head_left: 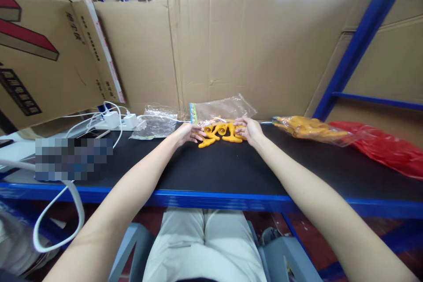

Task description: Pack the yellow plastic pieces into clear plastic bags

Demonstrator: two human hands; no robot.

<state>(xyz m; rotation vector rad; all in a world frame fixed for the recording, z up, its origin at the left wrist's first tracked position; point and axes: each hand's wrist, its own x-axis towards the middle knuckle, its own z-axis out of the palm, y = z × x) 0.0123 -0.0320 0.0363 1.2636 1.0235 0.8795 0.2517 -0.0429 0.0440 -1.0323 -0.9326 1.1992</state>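
Note:
Several yellow-orange curved pieces (222, 129) lie together on the black tabletop, some with round hollow ends turned towards me. They look like plastic; I cannot tell what they are. My left hand (188, 134) closes its fingers on a piece at the left side of the group. On the opposite side, my right hand (249, 129) has bent fingers around another piece, with yellow showing between them. Right behind the pieces, a clear plastic bag (224, 109) with a colourful strip at its left end rests against the cardboard. The fingertips are partly hidden.
A clear bag of yellow pieces (307, 128) lies at the right beside a red plastic bag (390, 147). Another clear bag (155, 121), white chargers (112, 119) and cables are at the left. Cardboard (257, 53) walls the back; a blue rail (218, 200) edges the table.

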